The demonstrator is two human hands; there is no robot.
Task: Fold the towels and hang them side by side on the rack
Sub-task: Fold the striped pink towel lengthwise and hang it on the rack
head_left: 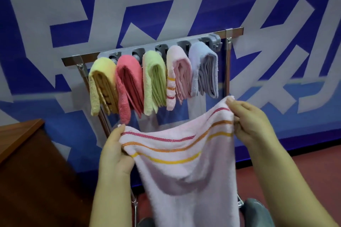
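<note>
A: What has each grip got hold of?

B: Both hands hold the same pale pink towel (186,167) by its top edge. The left hand (115,150) has its fingers curled round the left corner, with the cloth bunched under the thumb. The right hand (253,121) pinches the right corner, thumb on the near side and fingertips tucked behind. Neither grip is open at all; both are closed tight on the fabric.

A: And how does the towel look?

B: It is spread between the two hands, with the right corner held higher than the left, so the top edge sags in a shallow curve. Three stripes run across it near the top: red, then orange, then yellow. Below them the cloth hangs loose, with a soft fold in the middle, and runs down out of the bottom of the view.

A: Where is it relative to the rack?

B: In front of the rack (153,47) and lower, not touching it. Five folded towels already hang there side by side: a yellow towel (103,83), a red towel (129,84), a green towel (154,81), a pink striped towel (178,77) and a lilac towel (204,70). The held towel's right corner comes up just under the lilac one.

A: Anything else nearby?

B: A brown wooden worktop (20,134) at the left, and a blue and white wall (166,2) behind the rack.
</note>
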